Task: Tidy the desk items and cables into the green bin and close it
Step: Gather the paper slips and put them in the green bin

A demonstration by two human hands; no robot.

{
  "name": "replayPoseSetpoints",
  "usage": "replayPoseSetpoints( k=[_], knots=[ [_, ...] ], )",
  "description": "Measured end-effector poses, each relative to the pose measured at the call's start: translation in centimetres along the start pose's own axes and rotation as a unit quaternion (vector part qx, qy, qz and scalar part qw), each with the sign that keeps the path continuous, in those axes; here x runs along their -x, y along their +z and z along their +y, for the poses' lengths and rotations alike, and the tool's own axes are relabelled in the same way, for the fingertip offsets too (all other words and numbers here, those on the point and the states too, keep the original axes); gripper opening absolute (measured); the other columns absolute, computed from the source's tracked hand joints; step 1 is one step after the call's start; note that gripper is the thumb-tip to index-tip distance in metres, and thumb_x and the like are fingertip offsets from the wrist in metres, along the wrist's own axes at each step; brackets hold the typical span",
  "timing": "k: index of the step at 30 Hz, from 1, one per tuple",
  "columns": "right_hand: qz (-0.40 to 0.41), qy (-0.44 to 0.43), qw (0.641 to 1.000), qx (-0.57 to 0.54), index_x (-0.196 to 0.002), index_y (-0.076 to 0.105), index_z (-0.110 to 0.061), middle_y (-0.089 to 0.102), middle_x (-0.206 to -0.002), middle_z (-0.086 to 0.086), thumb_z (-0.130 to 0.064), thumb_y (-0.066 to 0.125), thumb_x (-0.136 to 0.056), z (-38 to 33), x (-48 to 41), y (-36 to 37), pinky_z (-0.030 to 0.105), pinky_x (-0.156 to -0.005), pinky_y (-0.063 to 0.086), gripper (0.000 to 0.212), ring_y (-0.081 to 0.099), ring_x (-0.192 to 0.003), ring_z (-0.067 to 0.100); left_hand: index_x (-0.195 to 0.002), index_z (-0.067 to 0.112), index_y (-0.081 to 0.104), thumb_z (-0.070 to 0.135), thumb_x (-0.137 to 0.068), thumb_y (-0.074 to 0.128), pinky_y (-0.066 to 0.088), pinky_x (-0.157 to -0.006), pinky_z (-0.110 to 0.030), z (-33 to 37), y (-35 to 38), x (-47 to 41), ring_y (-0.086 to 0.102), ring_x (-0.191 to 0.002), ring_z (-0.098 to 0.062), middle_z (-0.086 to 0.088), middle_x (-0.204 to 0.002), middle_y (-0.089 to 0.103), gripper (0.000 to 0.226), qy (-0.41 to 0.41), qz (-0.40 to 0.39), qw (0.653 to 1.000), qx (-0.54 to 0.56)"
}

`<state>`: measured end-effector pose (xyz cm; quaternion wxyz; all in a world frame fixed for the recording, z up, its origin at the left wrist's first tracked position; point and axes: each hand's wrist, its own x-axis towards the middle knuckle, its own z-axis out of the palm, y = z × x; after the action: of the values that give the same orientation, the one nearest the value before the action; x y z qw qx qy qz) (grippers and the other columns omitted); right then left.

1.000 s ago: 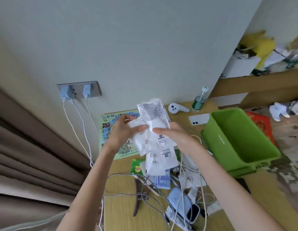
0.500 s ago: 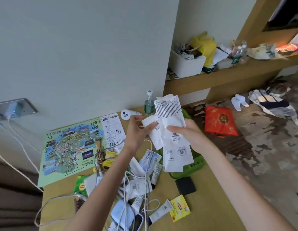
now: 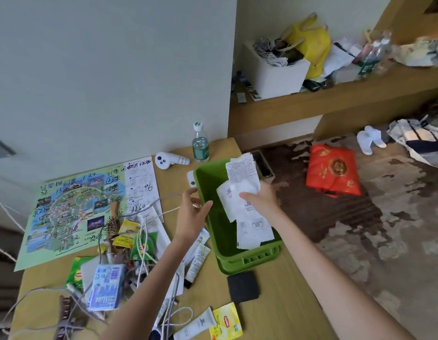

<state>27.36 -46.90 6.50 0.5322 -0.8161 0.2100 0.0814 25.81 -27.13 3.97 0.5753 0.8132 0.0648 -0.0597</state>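
The green bin (image 3: 247, 260) stands open at the right edge of the wooden desk (image 3: 281, 312). My right hand (image 3: 262, 200) holds a bundle of white paper packets and receipts (image 3: 242, 190) over the inside of the bin. My left hand (image 3: 192, 214) hovers just left of the bin's rim, fingers loosely spread, holding nothing. White cables (image 3: 143, 241) lie tangled with tea sachets (image 3: 225, 323), tubes (image 3: 197, 263) and a blue packet (image 3: 106, 285) on the desk's left and front.
A green map sheet (image 3: 73, 212) lies at the back left. A water bottle (image 3: 200, 144), a white device (image 3: 166, 160) and a white phone (image 3: 191, 179) sit behind the bin. A black square pad (image 3: 243, 287) lies in front of it. Carpet and a red bag (image 3: 333, 173) are to the right.
My left hand let go of the paper bundle and drew back to the left. My right hand carried the bundle down over the green bin. The view swung right.
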Motion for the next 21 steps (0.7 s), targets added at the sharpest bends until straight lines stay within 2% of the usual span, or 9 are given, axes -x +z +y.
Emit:
replayPoseSetpoints(
  k=[3, 5, 7, 8, 10, 12, 16, 18, 21],
  knots=[
    [-0.059, 0.024, 0.996, 0.057, -0.102, 0.058, -0.005, 0.06, -0.092, 0.005, -0.019, 0.075, -0.08, 0.8, -1.0, 1.4, 0.023, -0.053, 0.042, 0.031, 0.059, -0.074, 0.016, -0.133, 0.019, 0.04, 0.028, -0.091, 0.064, 0.057, -0.052, -0.033, -0.7, -0.1, 0.3, 0.061, -0.072, -0.017, -0.01, -0.092, 0.054, 0.049, 0.012, -0.007, 1.0, 0.024],
    [-0.077, 0.039, 0.992, 0.094, -0.084, 0.055, -0.006, 0.055, -0.075, 0.003, -0.018, 0.075, -0.08, 1.3, -1.3, 2.4, 0.022, -0.048, 0.037, 0.023, 0.052, -0.06, 0.013, -0.133, 0.021, 0.042, 0.029, -0.091, 0.064, 0.056, -0.049, -0.032, -0.9, 0.1, 0.4, 0.06, -0.071, -0.018, -0.014, -0.09, 0.053, 0.048, 0.01, -0.004, 0.999, 0.036],
    [-0.095, 0.041, 0.975, 0.199, -0.069, 0.043, -0.012, 0.045, -0.065, -0.001, -0.021, 0.072, -0.084, 1.8, -1.1, 3.2, 0.024, -0.044, 0.029, 0.034, 0.042, -0.051, 0.012, -0.132, 0.021, 0.043, 0.03, -0.091, 0.063, 0.057, -0.049, -0.035, -0.9, 0.4, 0.5, 0.062, -0.074, -0.021, -0.016, -0.09, 0.053, 0.047, 0.006, 0.001, 0.999, 0.043],
    [-0.101, 0.036, 0.96, 0.26, -0.07, 0.044, -0.012, 0.045, -0.066, 0.0, -0.022, 0.071, -0.086, 1.9, -0.9, 3.4, 0.025, -0.045, 0.03, 0.032, 0.043, -0.053, 0.013, -0.132, 0.022, 0.043, 0.031, -0.091, 0.063, 0.058, -0.05, -0.037, -0.9, 0.5, 0.6, 0.063, -0.076, -0.024, -0.018, -0.091, 0.054, 0.047, 0.004, 0.002, 0.999, 0.043],
    [-0.098, 0.015, 0.932, 0.35, -0.1, 0.053, -0.003, 0.057, -0.087, 0.007, -0.018, 0.068, -0.088, 2.0, -0.4, 3.4, 0.028, -0.054, 0.039, 0.024, 0.058, -0.071, 0.022, -0.132, 0.022, 0.042, 0.032, -0.091, 0.062, 0.058, -0.05, -0.038, -0.9, 0.4, 0.6, 0.065, -0.078, -0.026, -0.02, -0.092, 0.055, 0.047, 0.004, 0.002, 0.999, 0.034],
    [-0.08, -0.028, 0.918, 0.388, -0.125, 0.045, -0.001, 0.058, -0.116, 0.012, -0.011, 0.067, -0.089, 2.0, 0.0, 3.3, 0.031, -0.063, 0.044, 0.044, 0.063, -0.096, 0.028, -0.134, 0.022, 0.041, 0.034, -0.091, 0.061, 0.059, -0.054, -0.04, -0.7, 0.2, 0.7, 0.066, -0.077, -0.027, -0.019, -0.092, 0.058, 0.048, 0.004, -0.005, 1.0, 0.017],
    [-0.077, -0.148, 0.924, 0.345, -0.13, 0.048, -0.007, 0.053, -0.129, 0.006, -0.013, 0.064, -0.091, 1.6, 1.4, 2.9, 0.027, -0.069, 0.047, 0.042, 0.062, -0.1, 0.022, -0.132, 0.02, 0.045, 0.036, -0.095, 0.055, 0.06, -0.06, -0.039, -0.2, -1.1, 1.5, 0.067, -0.073, -0.018, -0.007, -0.09, 0.063, 0.041, 0.007, -0.019, 0.999, -0.029],
    [-0.072, -0.198, 0.937, 0.279, -0.126, 0.054, -0.01, 0.053, -0.128, 0.002, -0.015, 0.063, -0.092, 1.3, 2.7, 3.2, 0.031, -0.08, 0.052, 0.036, 0.062, -0.102, 0.019, -0.124, 0.02, 0.051, 0.034, -0.097, 0.053, 0.059, -0.064, -0.043, -0.6, -2.3, 2.5, 0.068, -0.075, -0.02, -0.003, -0.09, 0.064, 0.031, 0.011, -0.011, 0.998, -0.069],
    [-0.032, -0.306, 0.925, 0.223, -0.114, 0.058, -0.014, 0.055, -0.118, -0.004, -0.019, 0.062, -0.092, 0.9, 5.6, 4.3, 0.035, -0.077, 0.055, 0.023, 0.061, -0.093, 0.012, -0.113, 0.022, 0.057, 0.029, -0.098, 0.053, 0.053, -0.063, -0.031, -2.7, -4.5, 5.0, 0.066, -0.077, -0.015, 0.002, -0.092, 0.066, 0.018, 0.04, -0.001, 0.983, -0.179]
  ],
)
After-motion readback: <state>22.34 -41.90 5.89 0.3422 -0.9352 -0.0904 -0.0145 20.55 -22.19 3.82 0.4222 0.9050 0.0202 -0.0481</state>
